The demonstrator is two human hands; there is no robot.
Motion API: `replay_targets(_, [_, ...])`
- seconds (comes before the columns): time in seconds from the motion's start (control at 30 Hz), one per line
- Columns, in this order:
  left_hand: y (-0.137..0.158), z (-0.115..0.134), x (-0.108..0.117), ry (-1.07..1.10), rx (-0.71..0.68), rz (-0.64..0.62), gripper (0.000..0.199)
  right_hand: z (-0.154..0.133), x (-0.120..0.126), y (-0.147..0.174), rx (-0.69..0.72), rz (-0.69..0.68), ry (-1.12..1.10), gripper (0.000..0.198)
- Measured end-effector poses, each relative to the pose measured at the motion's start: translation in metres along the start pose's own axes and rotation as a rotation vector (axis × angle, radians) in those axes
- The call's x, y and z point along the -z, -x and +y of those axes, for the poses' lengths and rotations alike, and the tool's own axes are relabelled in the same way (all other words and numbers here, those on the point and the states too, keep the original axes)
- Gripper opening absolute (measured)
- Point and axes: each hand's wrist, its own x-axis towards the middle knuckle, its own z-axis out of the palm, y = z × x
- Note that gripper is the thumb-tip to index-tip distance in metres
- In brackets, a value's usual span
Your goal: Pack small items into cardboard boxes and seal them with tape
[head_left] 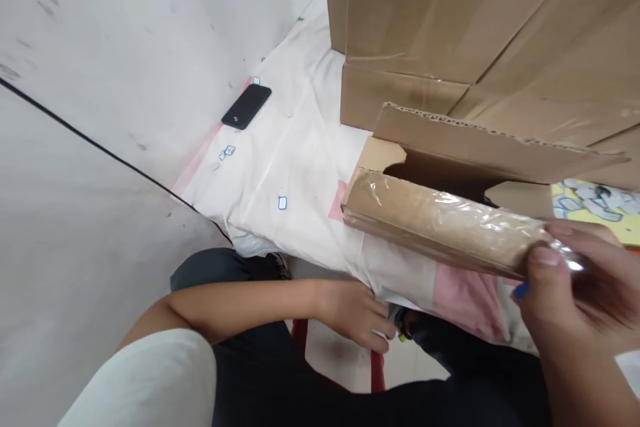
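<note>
A narrow cardboard box (425, 247) lies on a white cloth (280, 167), its long top open and one long flap (465, 127) standing up. Shiny clear packing tape (450, 210) runs along the near side. My right hand (575, 293) is closed at the box's right end, thumb and fingers pinching the tape there; some fingers are blurred. Something small and blue (521, 291) shows beside the right thumb, too hidden to name. Below the cloth's edge hangs my left hand (355, 313), between my knees, fingers loosely bent and holding nothing visible.
Large taped cardboard boxes (415, 20) stand behind the open one. A black phone (247, 106) lies near the wall (125, 27), with several small blue-edged stickers around. A black cable (100, 147) crosses at left. A yellow printed sheet (595, 203) lies at right.
</note>
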Motion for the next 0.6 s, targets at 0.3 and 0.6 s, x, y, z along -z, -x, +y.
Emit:
replay_targets(0.3, [-0.005, -0.002, -0.025, 0.094, -0.076, -0.061, 0.010, 0.003, 0.010, -0.003, 0.125, -0.217, 0.161, 0.047])
replay_targets(0.6, [-0.004, -0.007, -0.019, 0.085, -0.043, -0.077, 0.011, 0.003, 0.011, -0.007, 0.130, -0.317, 0.145, 0.040])
